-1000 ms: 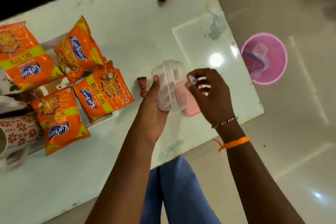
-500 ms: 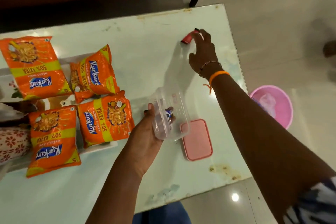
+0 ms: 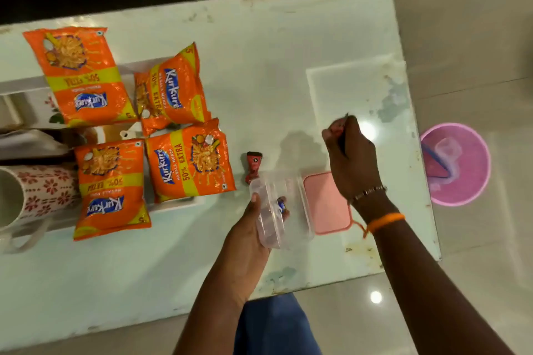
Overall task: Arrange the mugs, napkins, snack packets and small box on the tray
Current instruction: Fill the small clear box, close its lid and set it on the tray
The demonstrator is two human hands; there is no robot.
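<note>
A: Two hands are working at the near right end of the table (image 3: 259, 66). The left hand (image 3: 245, 242) is gripping the small clear box (image 3: 281, 207), thumb along its left wall, fingers curling under and round the far side; the box is tilting toward the person, mouth open. Something small and blue is showing through the plastic by the fingers.

B: And the right hand (image 3: 350, 158)?

A: Fingers are curling tight round a small reddish wrapped sweet (image 3: 334, 127), only a sliver of it showing beyond the knuckles. It is hovering beyond and to the right of the box, with the pink lid (image 3: 327, 203) lying flat directly beneath the wrist, just right of the box.

B: Risks?

A: Several. The box is being held tilted and one-handed, so whatever is inside is likely sliding toward the low wall; tip it further and it is spilling out. The drop from the right hand is needing to clear the rim, or the sweet is bouncing onto the glass.

B: Anything in the way?

A: A second red sweet (image 3: 253, 166) is lying just beyond the left thumb, easy to knock. The lid is sitting close to the table's right edge, so a sweeping wrist could be pushing it off.

B: The tray (image 3: 178, 203)?

A: Well left of the grip, crowded with four orange snack packets (image 3: 190, 161) and a patterned mug (image 3: 37, 196). Room for the box is looking tight.
</note>
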